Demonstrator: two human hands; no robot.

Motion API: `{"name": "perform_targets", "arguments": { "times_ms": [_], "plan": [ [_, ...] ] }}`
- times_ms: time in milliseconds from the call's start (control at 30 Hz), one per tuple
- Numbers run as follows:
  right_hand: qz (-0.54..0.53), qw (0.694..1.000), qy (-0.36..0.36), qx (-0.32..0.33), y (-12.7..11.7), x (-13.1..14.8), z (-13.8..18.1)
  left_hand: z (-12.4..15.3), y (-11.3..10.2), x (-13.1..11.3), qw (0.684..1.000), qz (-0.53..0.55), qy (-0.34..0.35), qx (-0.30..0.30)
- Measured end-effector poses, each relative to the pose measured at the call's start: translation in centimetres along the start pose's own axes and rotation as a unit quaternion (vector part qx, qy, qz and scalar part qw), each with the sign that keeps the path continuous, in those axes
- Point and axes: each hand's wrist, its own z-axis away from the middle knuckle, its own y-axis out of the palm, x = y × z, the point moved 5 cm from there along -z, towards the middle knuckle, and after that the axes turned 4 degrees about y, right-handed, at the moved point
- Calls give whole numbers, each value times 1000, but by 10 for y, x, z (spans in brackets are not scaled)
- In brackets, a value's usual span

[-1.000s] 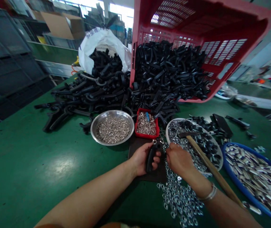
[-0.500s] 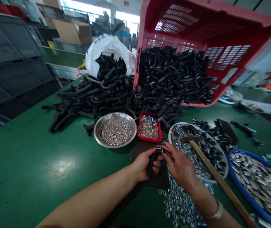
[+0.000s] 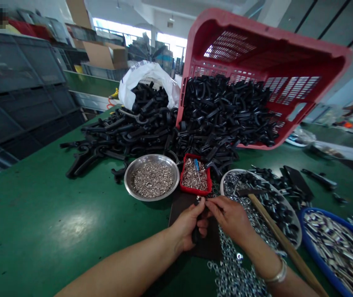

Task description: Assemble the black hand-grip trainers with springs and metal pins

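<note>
My left hand (image 3: 189, 226) is wrapped round a black plastic handle (image 3: 196, 235), whose upper end carries a small shiny metal piece (image 3: 198, 198). My right hand (image 3: 229, 214) is pinched closed at that upper end, and whatever sits between its fingertips is too small to make out. Under both hands lies a dark flat pad (image 3: 209, 243). Just beyond them stands a red tray (image 3: 196, 192) of small metal pins with a blue-handled tool (image 3: 196, 165) in it. A steel bowl (image 3: 151, 199) of tiny metal parts is to its left.
A hammer (image 3: 283, 239) lies across a white tray (image 3: 297, 225) of nuts and black knobs. Loose nuts (image 3: 238, 272) spread beside my right forearm. A blue tray (image 3: 315, 260) holds metal pieces. Black handles pile up (image 3: 126, 132) before a tilted red crate (image 3: 191, 49) and white sack (image 3: 126, 88).
My right fingers have gone from spread to pinched at the handle's top. My left thumb has moved up over the metal end. The view has tilted slightly upward.
</note>
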Motion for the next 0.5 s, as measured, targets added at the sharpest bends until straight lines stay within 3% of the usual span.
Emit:
{"name": "perform_targets", "arguments": {
  "times_ms": [67, 133, 233, 333, 500],
  "plan": [
    [-37, 997, -25, 62, -6, 0, -9, 1, 1, -2, 1000, -1, 3, -9],
    [-1, 995, -15, 100, -14, -12, -22, 2, 2, -2, 1000, 0, -5, -22],
    [132, 987, 69, 67, -25, -49, -48, 1, 1, 0, 999, 17, -33, -32],
    [185, 974, 124, 31, -19, -77, -69, 1, 2, 2, 997, 45, -57, -22],
    [208, 967, 147, 29, 7, -87, -82, 1, 3, 3, 994, 72, -85, 6]
  ]
}}
